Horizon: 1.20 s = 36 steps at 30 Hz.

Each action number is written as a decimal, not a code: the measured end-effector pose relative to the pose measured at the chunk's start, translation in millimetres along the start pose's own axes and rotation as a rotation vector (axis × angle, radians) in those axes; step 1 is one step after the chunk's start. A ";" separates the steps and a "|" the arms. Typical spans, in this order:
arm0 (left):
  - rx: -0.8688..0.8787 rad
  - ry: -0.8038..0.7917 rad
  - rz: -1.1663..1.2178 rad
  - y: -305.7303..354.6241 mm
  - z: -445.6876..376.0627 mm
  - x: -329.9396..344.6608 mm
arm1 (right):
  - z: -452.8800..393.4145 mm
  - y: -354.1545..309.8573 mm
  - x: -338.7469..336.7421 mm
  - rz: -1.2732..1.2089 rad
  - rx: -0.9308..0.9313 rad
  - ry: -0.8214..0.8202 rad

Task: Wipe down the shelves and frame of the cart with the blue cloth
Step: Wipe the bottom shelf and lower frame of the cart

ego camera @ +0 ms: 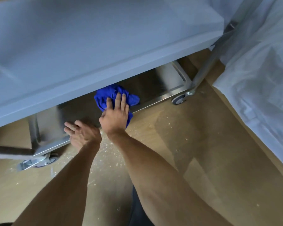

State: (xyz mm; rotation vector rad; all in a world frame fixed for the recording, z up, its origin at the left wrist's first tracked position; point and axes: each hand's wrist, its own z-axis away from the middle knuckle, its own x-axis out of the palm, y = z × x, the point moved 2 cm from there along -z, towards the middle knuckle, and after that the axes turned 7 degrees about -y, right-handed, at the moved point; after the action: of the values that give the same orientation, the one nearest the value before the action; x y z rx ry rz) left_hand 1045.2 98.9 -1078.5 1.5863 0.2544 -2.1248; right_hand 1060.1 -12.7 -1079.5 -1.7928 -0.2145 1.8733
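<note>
A steel cart fills the upper view, its top shelf close to the camera and hiding most of the bottom shelf. The crumpled blue cloth lies on the bottom shelf near its front edge. My right hand presses flat on the cloth with straight fingers. My left hand rests on the shelf's front rim to the left, fingers spread and holding nothing.
Cart legs stand at the right and left, with caster wheels below. White crumbs are scattered on the wooden floor. A white plastic sheet hangs at the right.
</note>
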 end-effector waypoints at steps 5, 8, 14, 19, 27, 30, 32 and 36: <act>-0.031 -0.049 0.007 -7.7 -1.8 -11.0 | -10.3 24.3 -9.3 0.081 -0.100 -0.017; -0.042 -0.081 0.031 -1.6 -1.2 -13.6 | -34.6 68.1 -31.2 0.111 -0.026 0.013; -0.025 -0.061 0.000 4.7 -1.8 -5.9 | -87.9 191.8 -102.4 0.097 0.337 0.183; -0.024 -0.055 0.024 5.1 -3.4 -9.4 | -93.4 201.8 -111.0 0.139 0.399 0.198; 0.034 -0.038 0.030 -8.3 -1.8 -13.5 | -21.3 59.8 -29.4 0.139 0.050 0.046; 0.123 -0.061 0.078 -23.7 -2.2 -27.3 | 19.6 -17.7 16.6 0.067 -0.224 -0.047; 0.136 -0.110 0.088 -37.0 -3.9 -40.5 | 40.1 -48.7 39.0 0.071 -0.364 -0.162; 0.187 -0.172 0.081 -51.4 -2.7 -54.4 | 36.4 -40.7 31.0 0.100 -0.412 -0.180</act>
State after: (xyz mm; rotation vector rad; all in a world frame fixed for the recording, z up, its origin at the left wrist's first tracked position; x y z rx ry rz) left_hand 1035.0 158.9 -1034.8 1.4737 -0.0666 -2.2598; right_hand 1036.5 45.3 -1084.0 -1.9203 -0.6272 2.1857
